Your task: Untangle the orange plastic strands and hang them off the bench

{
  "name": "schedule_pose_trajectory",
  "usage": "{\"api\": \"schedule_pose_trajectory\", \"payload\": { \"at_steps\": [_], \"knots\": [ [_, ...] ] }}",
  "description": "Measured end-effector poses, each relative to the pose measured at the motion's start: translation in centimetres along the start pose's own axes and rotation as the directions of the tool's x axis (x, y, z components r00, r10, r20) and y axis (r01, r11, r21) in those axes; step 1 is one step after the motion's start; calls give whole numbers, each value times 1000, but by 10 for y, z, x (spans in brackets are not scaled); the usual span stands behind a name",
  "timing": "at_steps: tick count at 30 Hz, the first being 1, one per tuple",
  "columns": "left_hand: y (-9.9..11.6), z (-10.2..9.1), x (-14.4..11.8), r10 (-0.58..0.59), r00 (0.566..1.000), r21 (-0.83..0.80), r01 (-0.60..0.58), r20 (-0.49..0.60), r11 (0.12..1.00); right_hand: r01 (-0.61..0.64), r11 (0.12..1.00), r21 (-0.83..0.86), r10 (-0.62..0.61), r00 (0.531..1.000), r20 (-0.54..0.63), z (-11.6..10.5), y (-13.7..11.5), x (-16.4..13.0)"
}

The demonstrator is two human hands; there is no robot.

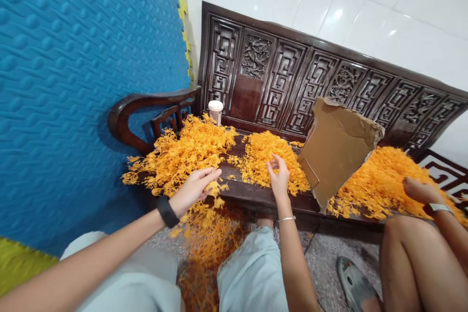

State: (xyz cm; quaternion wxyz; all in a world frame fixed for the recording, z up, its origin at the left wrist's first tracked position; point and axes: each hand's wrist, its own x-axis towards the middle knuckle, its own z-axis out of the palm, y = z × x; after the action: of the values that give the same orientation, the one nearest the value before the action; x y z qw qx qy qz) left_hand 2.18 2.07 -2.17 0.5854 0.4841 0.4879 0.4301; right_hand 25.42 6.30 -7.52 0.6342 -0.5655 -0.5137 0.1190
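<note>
My left hand (199, 185) is closed, thumb pressed to the fingers, on a small cluster of orange plastic pieces (216, 190) that dangles below it. It is at the bench's front edge, beside a heap of branching orange pieces (186, 151). My right hand (279, 176) reaches over a middle heap of small orange pieces (263, 151). Its thumb and fingers are curled toward each other; anything between the tips is too small to make out. Below my left hand, more orange pieces (210, 239) fill the space between my legs; what holds them is hidden.
A dark carved wooden bench (248, 97) carries the heaps and a white-lidded cup (215, 111). A tilted cardboard piece (338, 151) separates the middle heap from a right-hand heap (387, 180), where another person's hand (420, 190) is. A blue foam mat (91, 58) stands at left.
</note>
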Motion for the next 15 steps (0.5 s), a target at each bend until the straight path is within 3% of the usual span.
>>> {"api": "schedule_pose_trajectory", "payload": {
  "at_steps": [4,9,12,15],
  "knots": [
    [-7,-8,5,64,998,27,-64,-2,998,99,988,-119,-70,971,227,17,12,-1],
    [-5,-13,9,127,992,-5,-127,-15,992,128,958,-256,-26,930,368,24,27,-23],
    [-4,-10,13,141,990,0,-141,11,990,73,986,-152,7,882,471,26,15,-38],
    [-4,-3,16,149,988,31,-150,28,988,-31,997,67,-17,787,616,27,-14,-53]
  ]
}}
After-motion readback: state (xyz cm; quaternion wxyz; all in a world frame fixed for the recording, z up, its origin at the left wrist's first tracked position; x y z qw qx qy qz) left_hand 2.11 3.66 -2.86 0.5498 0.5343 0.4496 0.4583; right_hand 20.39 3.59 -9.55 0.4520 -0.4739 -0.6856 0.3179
